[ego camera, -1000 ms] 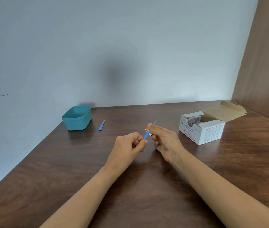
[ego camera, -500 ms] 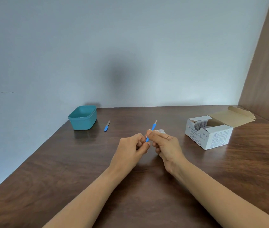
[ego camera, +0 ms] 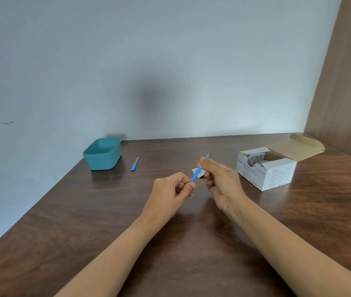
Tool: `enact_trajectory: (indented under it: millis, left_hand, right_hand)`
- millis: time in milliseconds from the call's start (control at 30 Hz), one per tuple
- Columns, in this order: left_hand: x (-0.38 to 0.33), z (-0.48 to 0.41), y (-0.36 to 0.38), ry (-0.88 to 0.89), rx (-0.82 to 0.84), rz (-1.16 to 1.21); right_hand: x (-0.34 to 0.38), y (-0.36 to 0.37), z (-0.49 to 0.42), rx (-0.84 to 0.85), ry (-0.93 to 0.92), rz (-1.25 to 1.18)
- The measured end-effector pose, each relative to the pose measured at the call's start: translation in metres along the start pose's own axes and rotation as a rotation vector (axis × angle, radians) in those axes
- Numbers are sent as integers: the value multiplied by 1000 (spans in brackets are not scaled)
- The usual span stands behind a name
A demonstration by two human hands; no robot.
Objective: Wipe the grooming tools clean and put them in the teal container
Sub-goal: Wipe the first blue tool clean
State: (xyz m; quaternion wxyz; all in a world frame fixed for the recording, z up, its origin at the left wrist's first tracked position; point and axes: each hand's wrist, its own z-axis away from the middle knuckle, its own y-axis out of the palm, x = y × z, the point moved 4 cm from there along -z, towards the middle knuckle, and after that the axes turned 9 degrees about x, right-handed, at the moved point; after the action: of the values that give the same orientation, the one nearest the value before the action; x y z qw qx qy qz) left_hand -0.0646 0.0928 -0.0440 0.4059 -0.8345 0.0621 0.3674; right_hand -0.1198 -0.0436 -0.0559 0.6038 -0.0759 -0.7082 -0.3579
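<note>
Moved since earlier: right hand [ego camera: 219,179] has slid its wipe up the shaft, so more blue handle shows between the two hands than half a second ago.
Tool in hand: blue-handled grooming tool [ego camera: 194,177] is held above the table, tilted up and away, metal tip poking out past the right fingers.
Left hand [ego camera: 171,188]: pinches the handle's lower end, likely to steady it against the rubbing.
Right hand: closed around a small white wipe [ego camera: 198,173] wrapped on the upper shaft.
Second tool [ego camera: 134,164]: lies flat on the table [ego camera: 84,221] just beside the teal container [ego camera: 102,154], apparently waiting its turn.
Swab box [ego camera: 265,171]: open, right of the hands, within easy reach.
</note>
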Motion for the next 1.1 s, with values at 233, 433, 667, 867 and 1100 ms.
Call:
enact_trajectory:
  millis: [233, 433, 667, 867, 1100]
  left_hand:
    - [2, 3, -3, -1, -25, 10]
    - [2, 0, -5, -11, -44, 32]
    - [-1, 1, 1, 16, 11, 7]
    - [4, 4, 0, 25, 0, -40]
    - [5, 2, -6, 38, -49, -16]
  right_hand:
    - [-16, 17, 16, 127, 9, 102]
    - [-17, 17, 14, 120, 38, 90]
    - [6, 0, 2, -4, -15, -34]
    - [-12, 10, 12, 44, 5, 115]
    - [-14, 22, 20, 150, -15, 165]
